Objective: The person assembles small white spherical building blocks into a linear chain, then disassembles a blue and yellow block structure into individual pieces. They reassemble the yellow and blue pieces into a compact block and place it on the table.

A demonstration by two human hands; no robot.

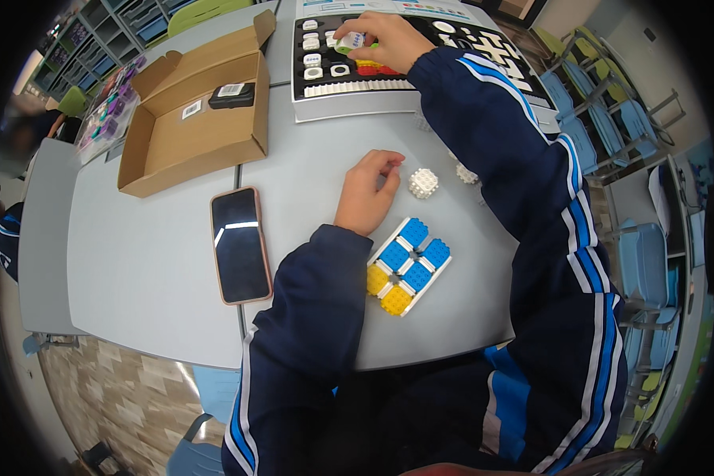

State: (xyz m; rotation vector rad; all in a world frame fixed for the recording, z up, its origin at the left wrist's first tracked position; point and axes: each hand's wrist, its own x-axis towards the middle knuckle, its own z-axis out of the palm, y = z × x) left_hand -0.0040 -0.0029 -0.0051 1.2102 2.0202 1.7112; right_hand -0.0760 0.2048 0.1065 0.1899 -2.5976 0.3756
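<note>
Over the kit tray, my right hand pinches a white and green block with blue marks on one face. Red and yellow pieces lie in the tray just below it. My left hand rests on the table, its fingers loosely curled, thumb apart, and nothing visible in them. Beside its fingertips sits a white studded block. Nearer to me lies an assembly of blue and yellow studded blocks, joined by white connectors.
More white studded blocks lie partly hidden by my right sleeve. A phone lies on the left part of the table. Behind it stands an open cardboard box holding a small black item. Blue chairs stand at right.
</note>
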